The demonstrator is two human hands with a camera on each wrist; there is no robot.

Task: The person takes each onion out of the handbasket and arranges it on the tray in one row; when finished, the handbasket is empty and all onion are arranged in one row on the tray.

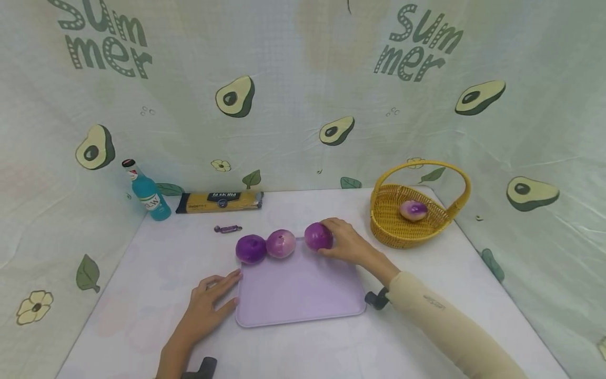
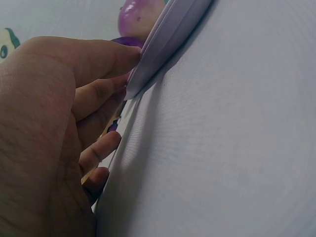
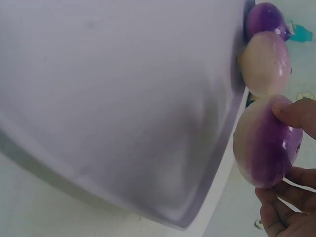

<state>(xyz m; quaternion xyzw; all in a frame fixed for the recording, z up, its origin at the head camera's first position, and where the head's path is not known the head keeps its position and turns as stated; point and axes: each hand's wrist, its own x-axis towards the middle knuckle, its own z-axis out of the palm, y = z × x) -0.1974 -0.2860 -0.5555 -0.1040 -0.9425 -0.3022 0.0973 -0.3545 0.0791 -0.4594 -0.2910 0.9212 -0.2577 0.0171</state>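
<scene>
My right hand (image 1: 347,242) holds a purple-and-white turnip (image 1: 318,237) at the back edge of the lilac tray (image 1: 303,295), thumb on one side and fingers on the other. In the right wrist view this turnip (image 3: 266,143) is pale on one half and deep purple on the other. To its left sit a pinkish turnip (image 1: 281,243) and a dark purple turnip (image 1: 251,249), along the tray's back rim. My left hand (image 1: 205,308) has its fingers spread against the tray's left side. Up close, the left fingertips touch the tray rim (image 2: 160,42).
A yellow wicker basket (image 1: 395,239) with a tall handle stands at the back right, one turnip (image 1: 413,210) inside. At the back left are a blue bottle (image 1: 150,195), a yellow-and-black packet (image 1: 220,202) and a small purple wrapped candy (image 1: 228,229). A printed cloth hangs behind the table.
</scene>
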